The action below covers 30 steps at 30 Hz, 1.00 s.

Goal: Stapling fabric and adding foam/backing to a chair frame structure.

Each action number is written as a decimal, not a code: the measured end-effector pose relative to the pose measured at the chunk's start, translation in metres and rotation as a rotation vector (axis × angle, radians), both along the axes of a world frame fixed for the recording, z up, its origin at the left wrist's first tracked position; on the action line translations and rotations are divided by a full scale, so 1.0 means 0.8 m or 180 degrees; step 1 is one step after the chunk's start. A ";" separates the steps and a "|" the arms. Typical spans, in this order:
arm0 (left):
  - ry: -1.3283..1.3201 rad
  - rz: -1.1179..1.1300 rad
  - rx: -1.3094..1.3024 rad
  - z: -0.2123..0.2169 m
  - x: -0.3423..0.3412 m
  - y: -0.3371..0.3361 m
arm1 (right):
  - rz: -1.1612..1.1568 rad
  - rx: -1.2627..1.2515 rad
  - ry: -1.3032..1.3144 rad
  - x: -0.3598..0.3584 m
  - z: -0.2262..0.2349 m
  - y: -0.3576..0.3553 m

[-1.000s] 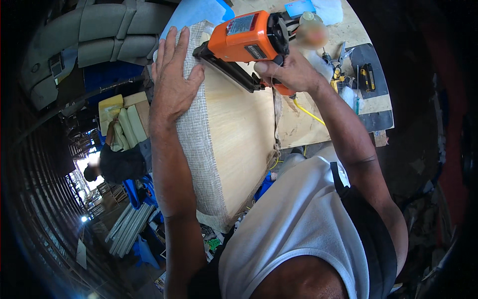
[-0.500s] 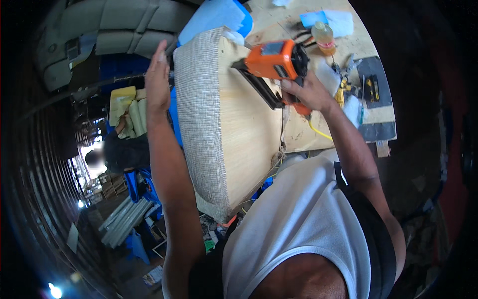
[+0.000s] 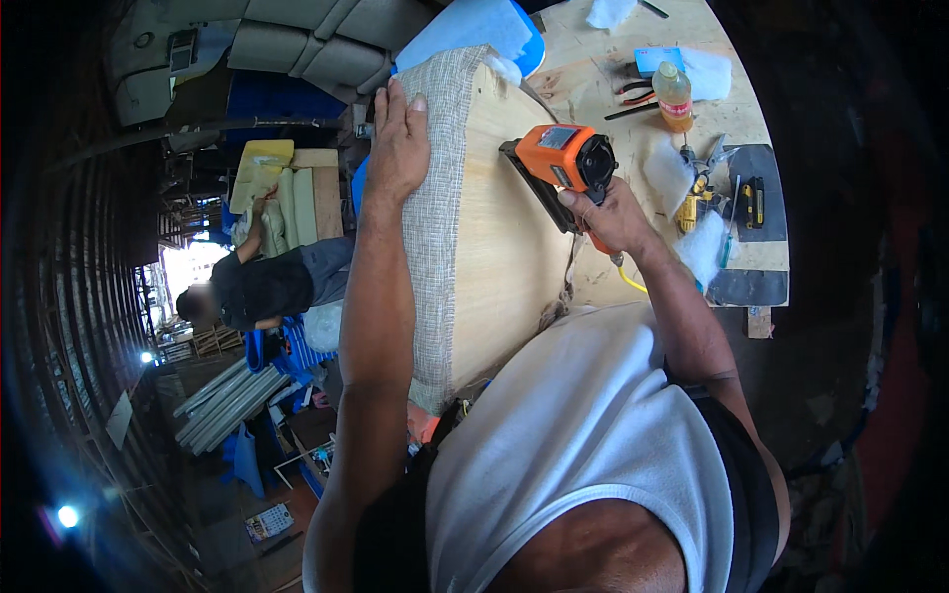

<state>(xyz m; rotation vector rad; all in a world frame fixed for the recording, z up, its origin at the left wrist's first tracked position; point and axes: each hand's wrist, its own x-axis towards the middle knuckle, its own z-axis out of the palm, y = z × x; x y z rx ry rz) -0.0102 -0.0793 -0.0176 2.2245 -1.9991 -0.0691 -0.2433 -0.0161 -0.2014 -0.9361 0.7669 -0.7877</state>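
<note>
From the head view, starting at the far left, a co-worker (image 3: 272, 292) in dark clothes stretches an arm to some yellow foam (image 3: 262, 163); more of their legs shows now than half a second ago. Below them lie pale poles (image 3: 227, 405) and a printed sheet (image 3: 269, 523), its print too small for me to make out.

Next comes the person's left hand (image 3: 400, 148), well open, fingers straight, laid on the woven grey fabric (image 3: 430, 257) without gripping it; half a second ago it was lifted clear. That fabric wraps the left edge of a pale wooden panel (image 3: 504, 227), which stands across the bench (image 3: 583, 89) before the person.

Over the bare wood is an orange staple gun (image 3: 565, 158), its nose now off the fabric's edge, where it stood a second ago. The right hand (image 3: 613, 212) is closed around its handle. A pale label (image 3: 560, 137) sits on top, unreadable from here. Further right stands a bottle (image 3: 673, 94) of amber liquid with a reddish label (image 3: 676, 107).
</note>
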 end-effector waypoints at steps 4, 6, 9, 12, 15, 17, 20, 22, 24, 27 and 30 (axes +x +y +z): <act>-0.0228 -0.0168 0.0019 -0.003 -0.023 0.021 | 0.0019 -0.0026 -0.0055 -0.002 0.002 0.002; -0.0771 0.0004 0.0203 -0.002 -0.041 0.033 | -0.0057 0.0034 -0.0115 0.002 -0.004 0.005; -0.1065 -0.0005 0.0271 -0.006 -0.045 0.042 | -0.0029 0.0085 -0.0238 -0.003 -0.008 0.001; -0.1045 -0.0105 0.0301 -0.007 -0.043 0.044 | 0.0070 0.0050 -0.0337 -0.014 -0.006 -0.007; -0.0893 -0.0201 0.0326 0.000 -0.044 0.046 | -0.0016 -0.0269 -0.0259 -0.032 0.017 -0.018; -0.0843 -0.0203 0.0353 0.003 -0.043 0.045 | 0.0011 -0.0524 -0.0446 -0.034 0.022 -0.034; -0.0798 -0.0198 0.0360 0.001 -0.043 0.045 | -0.0004 -0.0498 -0.0569 -0.023 0.032 -0.043; -0.0791 -0.0182 0.0360 0.001 -0.044 0.043 | 0.0016 -0.0498 -0.0829 -0.018 0.039 -0.049; -0.0765 -0.0245 0.0327 0.003 -0.048 0.042 | 0.0060 -0.0503 -0.0768 -0.018 0.050 -0.050; -0.0711 -0.0249 0.0317 0.004 -0.042 0.043 | 0.0153 -0.0564 -0.0621 -0.020 0.053 -0.043; -0.0651 -0.0277 0.0380 0.010 -0.046 0.048 | 0.0231 -0.0536 -0.0720 -0.019 0.043 -0.034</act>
